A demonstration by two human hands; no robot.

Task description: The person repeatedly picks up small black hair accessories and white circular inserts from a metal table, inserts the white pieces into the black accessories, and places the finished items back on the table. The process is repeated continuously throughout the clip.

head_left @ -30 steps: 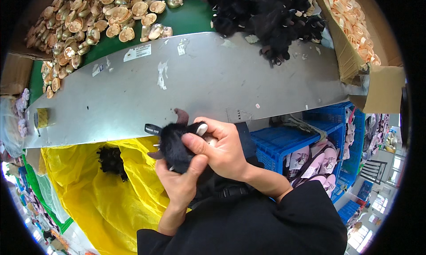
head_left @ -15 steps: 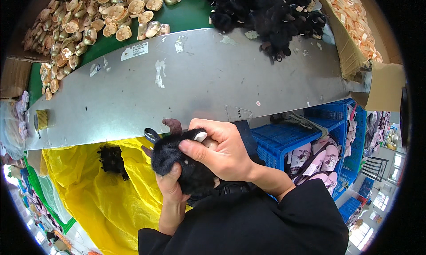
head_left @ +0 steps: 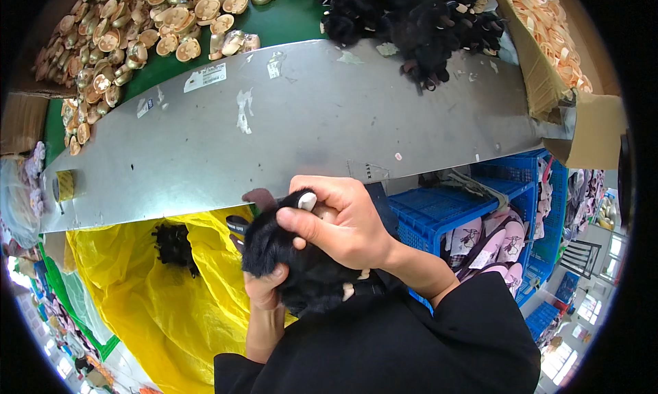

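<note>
Both hands hold a black plush toy piece [head_left: 264, 248] in front of my body, just short of the metal table's near edge. A brown ear [head_left: 259, 198] sticks up from its top, and a black ribbon loop [head_left: 237, 225] with pale print hangs at its left. My left hand [head_left: 264, 290] is closed on the plush from below left, with most of its fingers hidden. Over the right side my right hand [head_left: 349, 222] pinches the fur, its thumb beside a small white piece [head_left: 307, 200]. Beige bits [head_left: 348, 291] show along the lower right of the plush.
Gold and beige plastic shells [head_left: 113, 44] pile up at the far left of the metal table [head_left: 315, 120]. Black plush pieces [head_left: 411, 24] heap at the back, beside a carton [head_left: 541, 72] of peach plastic parts. A yellow bag [head_left: 137, 291] hangs at left; blue crates [head_left: 445, 216] stand right.
The plush has turned and shifted slightly right in my hands. More beige bits show at its lower right. My left thumb has moved a little right and down; the right hand still pinches.
</note>
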